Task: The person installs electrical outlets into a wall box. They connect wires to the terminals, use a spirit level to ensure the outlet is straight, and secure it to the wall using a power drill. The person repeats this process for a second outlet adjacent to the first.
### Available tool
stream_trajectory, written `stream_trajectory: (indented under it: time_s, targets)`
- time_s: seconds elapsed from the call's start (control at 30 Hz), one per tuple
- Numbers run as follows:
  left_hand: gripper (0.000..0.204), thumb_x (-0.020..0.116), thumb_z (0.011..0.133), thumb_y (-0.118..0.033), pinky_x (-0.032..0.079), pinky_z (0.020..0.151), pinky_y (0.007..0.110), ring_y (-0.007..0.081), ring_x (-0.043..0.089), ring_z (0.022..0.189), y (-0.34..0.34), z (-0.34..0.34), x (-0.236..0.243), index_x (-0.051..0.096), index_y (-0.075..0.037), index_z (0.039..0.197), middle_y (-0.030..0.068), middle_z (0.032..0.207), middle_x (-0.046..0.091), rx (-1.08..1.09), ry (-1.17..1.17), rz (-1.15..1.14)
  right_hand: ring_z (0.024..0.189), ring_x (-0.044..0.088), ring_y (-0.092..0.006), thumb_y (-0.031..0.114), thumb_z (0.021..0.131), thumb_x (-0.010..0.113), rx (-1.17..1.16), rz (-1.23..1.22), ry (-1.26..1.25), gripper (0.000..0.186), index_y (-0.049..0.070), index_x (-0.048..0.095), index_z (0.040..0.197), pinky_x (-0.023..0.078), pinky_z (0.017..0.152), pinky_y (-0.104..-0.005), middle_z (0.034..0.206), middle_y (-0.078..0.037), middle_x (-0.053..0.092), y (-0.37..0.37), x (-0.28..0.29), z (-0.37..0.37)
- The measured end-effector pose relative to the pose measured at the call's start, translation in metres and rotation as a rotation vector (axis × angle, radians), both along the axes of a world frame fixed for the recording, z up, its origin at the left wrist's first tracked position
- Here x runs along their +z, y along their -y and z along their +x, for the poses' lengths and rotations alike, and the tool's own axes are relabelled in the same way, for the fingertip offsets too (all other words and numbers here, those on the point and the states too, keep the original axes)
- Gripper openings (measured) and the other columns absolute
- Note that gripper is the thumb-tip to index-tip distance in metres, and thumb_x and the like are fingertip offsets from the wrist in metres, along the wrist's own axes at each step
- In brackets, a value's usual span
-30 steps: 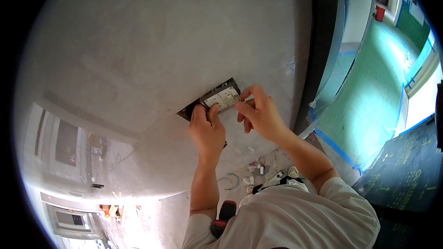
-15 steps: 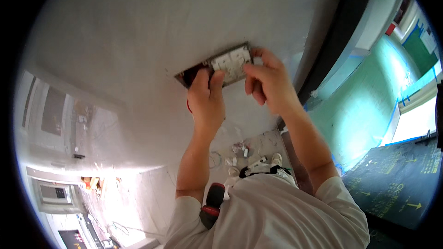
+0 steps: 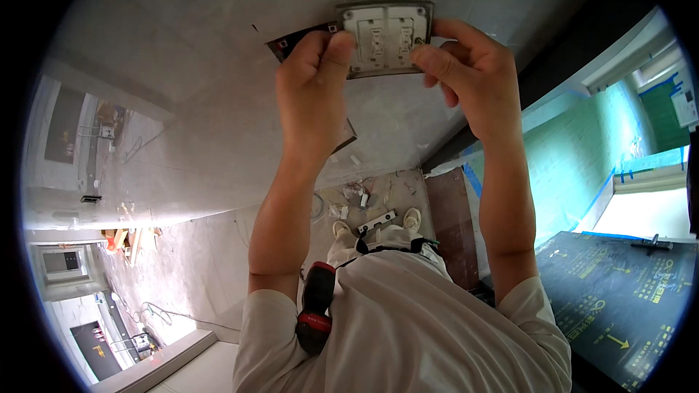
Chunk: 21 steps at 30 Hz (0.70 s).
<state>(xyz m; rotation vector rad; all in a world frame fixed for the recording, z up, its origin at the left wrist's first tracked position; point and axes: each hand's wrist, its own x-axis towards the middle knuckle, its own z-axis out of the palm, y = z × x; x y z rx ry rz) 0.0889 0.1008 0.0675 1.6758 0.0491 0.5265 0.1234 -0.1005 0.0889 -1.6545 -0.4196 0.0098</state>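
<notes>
I pinch the right edge of the pale square plate (image 3: 389,45) between my right hand's (image 3: 475,73) thumb and forefinger, at the right end of a dark opening (image 3: 285,45) in the grey wall (image 3: 204,65). My left hand's (image 3: 313,84) thumb touches its left edge; whether those fingers grip behind, I cannot tell.

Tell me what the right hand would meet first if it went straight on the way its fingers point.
Most likely the white panel: the right hand points leftward at its right edge and seems to touch it, though depth is unclear here.
</notes>
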Motion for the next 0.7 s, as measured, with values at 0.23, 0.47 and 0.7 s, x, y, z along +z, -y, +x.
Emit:
stream_trajectory:
  time_s: [0.23,0.47,0.7]
  targets:
    - [0.018,0.061,0.098,-0.011,0.03,0.052,0.022,0.0048,0.038,0.057,0.002,-0.025,0.003,0.07,0.001,0.107,0.0,0.074,0.057,-0.048,0.031,-0.169,0.072,0.063,-0.0058,0.02,0.088,0.087,-0.125,-0.121,0.235,0.027,0.0,0.077,0.103,0.048,0.064,-0.0219,0.085,-0.005,0.075,-0.004,-0.02,0.017]
    - [0.053,0.049,0.079,0.002,0.039,0.055,0.024,0.0086,0.046,0.06,0.005,-0.091,0.001,0.065,0.003,0.129,0.0107,0.099,0.063,-0.915,-0.554,-0.323,0.081,0.069,-0.0092,0.015,0.086,0.087,-0.066,0.141,0.189,0.029,-0.002,0.074,0.105,0.054,0.072,-0.024,0.088,-0.007,0.076,-0.011,-0.021,0.021]
    - [0.093,0.052,0.083,0.002,0.05,0.069,0.029,0.0171,0.057,0.08,0.057,-0.113,-0.063,0.016,-0.008,0.169,0.0164,0.13,0.051,-1.442,-1.011,-0.208,0.078,0.067,-0.0085,0.014,0.086,0.087,-0.067,0.17,0.167,0.025,-0.003,0.075,0.101,0.053,0.07,-0.023,0.086,-0.006,0.076,-0.013,-0.013,0.023]
